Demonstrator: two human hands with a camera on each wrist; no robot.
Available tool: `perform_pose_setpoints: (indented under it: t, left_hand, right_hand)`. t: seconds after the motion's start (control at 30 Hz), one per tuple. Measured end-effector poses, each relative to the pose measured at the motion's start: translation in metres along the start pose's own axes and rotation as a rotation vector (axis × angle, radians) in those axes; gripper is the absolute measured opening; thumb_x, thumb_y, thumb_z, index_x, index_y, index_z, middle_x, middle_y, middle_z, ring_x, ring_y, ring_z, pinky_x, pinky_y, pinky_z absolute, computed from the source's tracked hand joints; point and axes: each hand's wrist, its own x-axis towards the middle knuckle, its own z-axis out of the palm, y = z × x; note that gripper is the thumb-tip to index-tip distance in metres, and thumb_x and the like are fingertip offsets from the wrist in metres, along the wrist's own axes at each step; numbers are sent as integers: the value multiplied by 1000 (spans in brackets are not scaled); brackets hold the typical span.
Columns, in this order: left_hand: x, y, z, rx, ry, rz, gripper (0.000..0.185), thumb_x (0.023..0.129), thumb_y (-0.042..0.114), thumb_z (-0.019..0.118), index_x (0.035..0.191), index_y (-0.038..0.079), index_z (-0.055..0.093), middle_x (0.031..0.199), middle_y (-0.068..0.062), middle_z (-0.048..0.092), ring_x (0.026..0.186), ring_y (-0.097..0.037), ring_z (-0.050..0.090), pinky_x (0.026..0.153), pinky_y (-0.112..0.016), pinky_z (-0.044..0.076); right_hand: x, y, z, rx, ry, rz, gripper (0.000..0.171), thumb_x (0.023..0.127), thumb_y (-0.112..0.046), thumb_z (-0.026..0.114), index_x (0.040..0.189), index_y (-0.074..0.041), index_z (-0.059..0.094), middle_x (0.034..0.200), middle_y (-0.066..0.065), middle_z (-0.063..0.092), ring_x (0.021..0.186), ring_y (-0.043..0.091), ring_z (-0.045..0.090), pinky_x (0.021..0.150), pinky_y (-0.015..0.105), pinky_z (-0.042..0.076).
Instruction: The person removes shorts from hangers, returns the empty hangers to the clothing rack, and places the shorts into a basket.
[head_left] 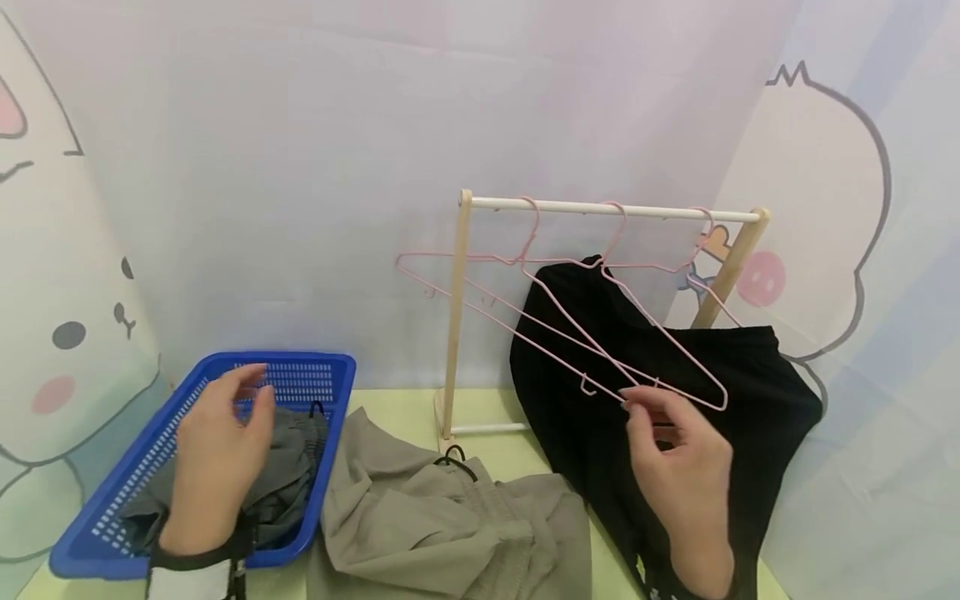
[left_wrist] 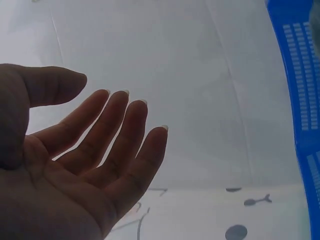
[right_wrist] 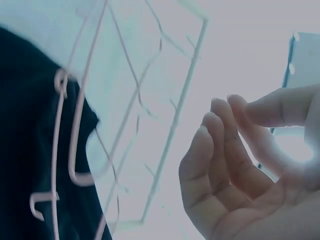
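My left hand is raised over the blue basket, its fingers loosely bent and nothing between them. Inside the basket lies a dark grey garment with a black cord. My right hand hovers in front of the black garment, thumb and fingertips drawn close together. In the head view those fingertips overlap the lower corner of a pink hanger; the right wrist view shows a gap between hand and hangers, and nothing held. A khaki garment with a black drawstring lies crumpled between the hands.
A small wooden rack has a white rail with three pink hangers hooked on it. Two hangers are bare and hang at an angle; the black garment is on the rightmost. Light green tabletop shows behind the khaki garment. Printed curtains enclose the back and sides.
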Motion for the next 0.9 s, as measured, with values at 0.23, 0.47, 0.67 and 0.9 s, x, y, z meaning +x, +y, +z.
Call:
perform_pose_setpoints:
  t: [0.23, 0.47, 0.67, 0.9]
  left_hand:
    - [4, -35, -35, 72, 21, -142, 37, 101, 12, 58, 135, -1, 65, 123, -29, 67, 109, -46, 64, 84, -41, 49]
    - [7, -63, -67, 177, -11, -366, 48, 101, 17, 48, 144, -5, 55, 138, -36, 56, 124, -55, 53, 103, -65, 39]
    - [3, -88, -84, 215, -102, -609, 59, 104, 21, 40, 157, -5, 35, 157, -34, 37, 140, -58, 37, 106, -74, 36]
    - [-8, -123, -92, 165, -181, -787, 62, 105, 20, 34, 159, -8, 21, 162, -37, 19, 146, -59, 25, 112, -73, 29]
  right_hand:
    - [-18, -7, 25, 49, -209, -40, 24, 94, 1, 71, 106, -19, 77, 100, -10, 73, 80, 2, 63, 68, 16, 54]
    - [-32, -5, 66, 36, -471, -65, 25, 94, -10, 76, 118, -19, 75, 108, -8, 70, 89, 8, 61, 73, 28, 55]
    - [-48, -10, 94, 4, -763, -63, 39, 100, -32, 71, 137, -21, 65, 130, 1, 65, 113, 22, 61, 94, 47, 52]
    - [-64, -20, 113, -20, -1090, -68, 72, 97, -61, 63, 158, -30, 43, 157, 18, 45, 141, 47, 44, 102, 74, 40]
